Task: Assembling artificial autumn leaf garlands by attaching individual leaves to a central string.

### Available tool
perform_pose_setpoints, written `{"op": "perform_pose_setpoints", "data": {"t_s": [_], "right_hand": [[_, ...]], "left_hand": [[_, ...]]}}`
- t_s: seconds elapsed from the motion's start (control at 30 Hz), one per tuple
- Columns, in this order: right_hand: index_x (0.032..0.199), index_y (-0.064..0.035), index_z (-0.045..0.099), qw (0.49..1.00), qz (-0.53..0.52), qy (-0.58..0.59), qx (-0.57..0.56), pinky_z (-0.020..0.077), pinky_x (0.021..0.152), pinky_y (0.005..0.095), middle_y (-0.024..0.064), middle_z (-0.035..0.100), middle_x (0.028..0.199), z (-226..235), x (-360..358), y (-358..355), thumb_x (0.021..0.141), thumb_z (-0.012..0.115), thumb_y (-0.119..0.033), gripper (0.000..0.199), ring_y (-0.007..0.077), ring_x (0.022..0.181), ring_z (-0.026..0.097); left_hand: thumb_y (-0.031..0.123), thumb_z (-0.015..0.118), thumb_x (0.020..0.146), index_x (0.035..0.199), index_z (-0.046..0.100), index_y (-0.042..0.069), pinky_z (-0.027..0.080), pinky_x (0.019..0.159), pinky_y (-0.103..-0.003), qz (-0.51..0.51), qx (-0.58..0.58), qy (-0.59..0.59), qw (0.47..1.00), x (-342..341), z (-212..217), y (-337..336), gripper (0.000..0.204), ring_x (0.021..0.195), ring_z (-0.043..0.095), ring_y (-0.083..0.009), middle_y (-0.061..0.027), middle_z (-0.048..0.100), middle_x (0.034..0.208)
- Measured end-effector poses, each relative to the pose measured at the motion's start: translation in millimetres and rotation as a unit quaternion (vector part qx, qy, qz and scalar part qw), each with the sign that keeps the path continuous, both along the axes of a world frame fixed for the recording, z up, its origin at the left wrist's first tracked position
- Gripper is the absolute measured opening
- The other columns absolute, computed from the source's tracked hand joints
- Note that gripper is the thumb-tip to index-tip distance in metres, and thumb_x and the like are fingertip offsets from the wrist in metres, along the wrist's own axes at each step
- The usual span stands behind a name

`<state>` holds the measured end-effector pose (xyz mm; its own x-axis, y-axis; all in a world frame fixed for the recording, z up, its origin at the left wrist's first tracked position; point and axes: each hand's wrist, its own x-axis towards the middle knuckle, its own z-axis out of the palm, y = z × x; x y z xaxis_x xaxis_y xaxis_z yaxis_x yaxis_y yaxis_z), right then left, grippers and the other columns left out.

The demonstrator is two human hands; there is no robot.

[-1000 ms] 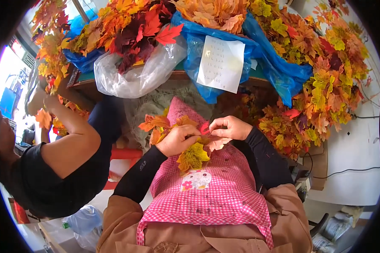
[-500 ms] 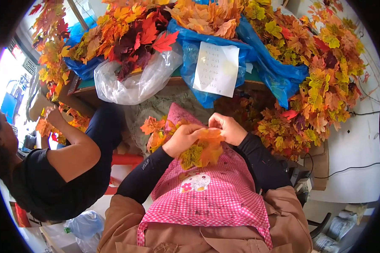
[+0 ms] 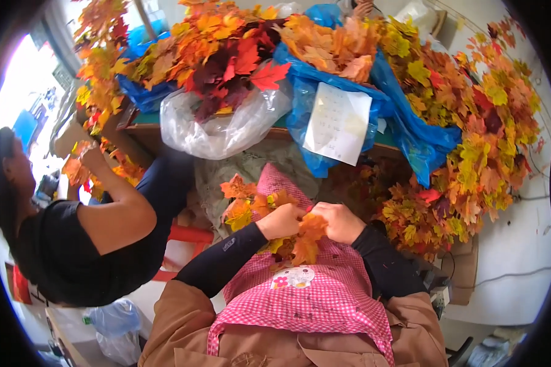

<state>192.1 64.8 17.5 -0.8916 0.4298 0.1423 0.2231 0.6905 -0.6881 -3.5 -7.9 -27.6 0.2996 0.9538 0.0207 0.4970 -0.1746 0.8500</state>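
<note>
Over my lap, both hands meet at a garland of artificial maple leaves. My left hand (image 3: 281,221) is closed on the garland, its fingertips close to the right hand's. My right hand (image 3: 338,222) pinches at the same spot, beside an orange maple leaf (image 3: 309,241) hanging between the hands. The fingers hide the stem they grip. More of the garland (image 3: 239,205), orange and yellow, trails past my left hand over the pink checked apron (image 3: 324,293).
Ahead stands a table (image 3: 147,131) heaped with colored leaves (image 3: 330,46) in blue bags (image 3: 434,147) and a clear bag (image 3: 196,134), with a paper sheet (image 3: 338,122). Leaf garlands (image 3: 471,159) hang at right. A co-worker (image 3: 98,232) sits at left, handling leaves near a red stool (image 3: 190,234).
My hands have shifted slightly down and right in the picture, and the leaf between them has turned, hanging lower. The whole view has shifted, moving the table and bags rightward.
</note>
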Motion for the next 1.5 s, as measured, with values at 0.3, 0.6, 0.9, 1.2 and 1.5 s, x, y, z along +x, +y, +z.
{"op": "perform_pose_setpoints", "data": {"t_s": [0.3,0.6,0.9,1.2,1.5], "right_hand": [[0.100,-0.0064,0.062,0.997,-0.004,0.081,0.012,0.0500,0.078,0.0403,0.0108,0.062,0.095,4.6,-12.1,-20.7,0.077,0.061,-0.010,0.023,0.0314,0.090,0.060],[0.095,-0.0050,0.068,0.987,0.056,0.021,-0.152,0.0516,0.076,0.0364,0.0132,0.066,0.091,6.2,10.7,-1.5,0.086,0.062,-0.018,0.017,0.0293,0.085,0.065],[0.095,-0.0052,0.065,0.777,-0.414,0.067,0.470,0.0412,0.093,0.0423,0.0073,0.063,0.105,94.1,130.4,205.4,0.088,0.055,-0.013,0.015,0.0291,0.102,0.056],[0.113,0.0006,0.057,0.801,-0.408,-0.135,0.417,0.0315,0.103,0.0461,0.0128,0.062,0.105,10.8,150.4,199.2,0.095,0.048,-0.022,0.031,0.0310,0.119,0.046],[0.098,-0.0004,0.061,0.837,-0.445,-0.208,0.240,0.0507,0.072,0.0496,0.0246,0.064,0.086,68.7,159.0,268.3,0.084,0.050,-0.011,0.020,0.0414,0.083,0.062]], "left_hand": [[0.010,0.063,0.081,0.091,0.067,-0.001,0.049,0.069,-0.035,0.106,-0.049,-0.093,0.989,-10.4,-25.6,5.5,0.016,0.076,0.064,-0.0262,-0.0145,0.067,0.081],[0.006,0.057,0.086,0.085,0.064,-0.001,0.048,0.064,-0.030,0.170,-0.045,-0.099,0.980,24.7,-32.5,4.8,0.011,0.069,0.061,-0.0159,-0.0103,0.064,0.074],[0.006,0.059,0.085,0.094,0.064,0.000,0.050,0.068,-0.032,0.177,-0.017,-0.094,0.979,37.0,-63.3,4.5,0.012,0.077,0.066,-0.0227,-0.0162,0.067,0.083],[0.006,0.057,0.087,0.103,0.064,0.002,0.052,0.071,-0.032,0.157,-0.069,-0.109,0.979,31.9,-78.7,20.8,0.018,0.085,0.068,-0.0254,-0.0161,0.069,0.090],[0.008,0.056,0.089,0.103,0.064,0.001,0.052,0.071,-0.033,0.149,-0.063,-0.117,0.980,30.9,-97.0,26.4,0.017,0.085,0.068,-0.0270,-0.0167,0.069,0.090]]}}
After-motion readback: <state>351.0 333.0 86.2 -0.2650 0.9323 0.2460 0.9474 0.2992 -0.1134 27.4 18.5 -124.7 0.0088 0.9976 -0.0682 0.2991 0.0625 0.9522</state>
